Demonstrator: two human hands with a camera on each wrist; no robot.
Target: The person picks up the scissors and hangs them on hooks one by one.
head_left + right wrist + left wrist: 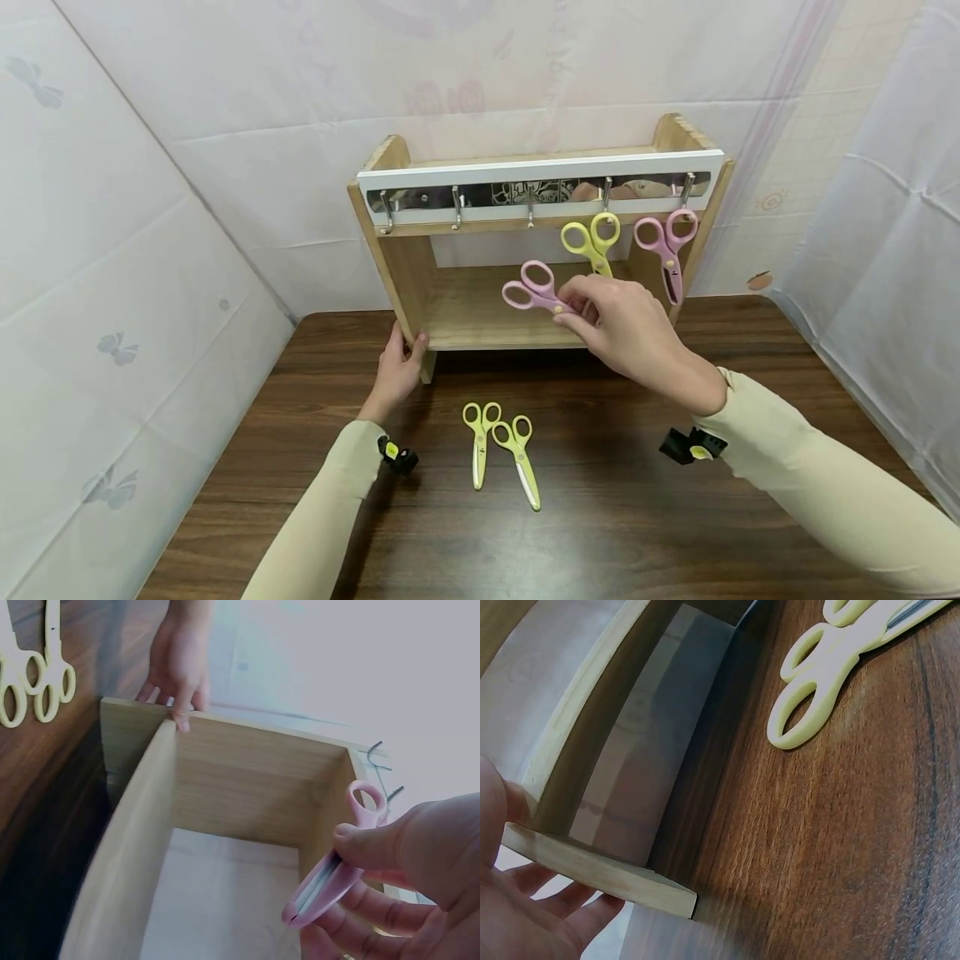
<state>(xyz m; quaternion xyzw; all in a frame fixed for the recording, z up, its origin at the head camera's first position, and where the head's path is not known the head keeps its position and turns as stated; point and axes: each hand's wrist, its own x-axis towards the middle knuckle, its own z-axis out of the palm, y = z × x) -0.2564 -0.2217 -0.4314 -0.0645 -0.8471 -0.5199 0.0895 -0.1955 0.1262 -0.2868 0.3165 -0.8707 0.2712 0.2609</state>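
My right hand [626, 321] pinches pink scissors [537, 287] by the blade part, handle loops pointing left, in front of the wooden shelf [487, 321]. In the right wrist view the thumb presses on these pink scissors [330, 877], fingers beneath. My left hand [397, 371] grips the lower left side panel [600, 870], thumb on the inner side and fingers outside. Yellow scissors [600, 242] and another pink pair [667, 254] hang from the two rightmost hooks. Two yellow scissors [480, 442] [517, 458] lie on the table, handles toward the shelf.
A white rail with a shiny strip [540, 192] runs along the shelf's upper front. Its three left hooks [457, 208] hold nothing. The shelf stands on a dark wooden table [600, 517]. Pale patterned cloth [262, 125] rises behind and on both sides.
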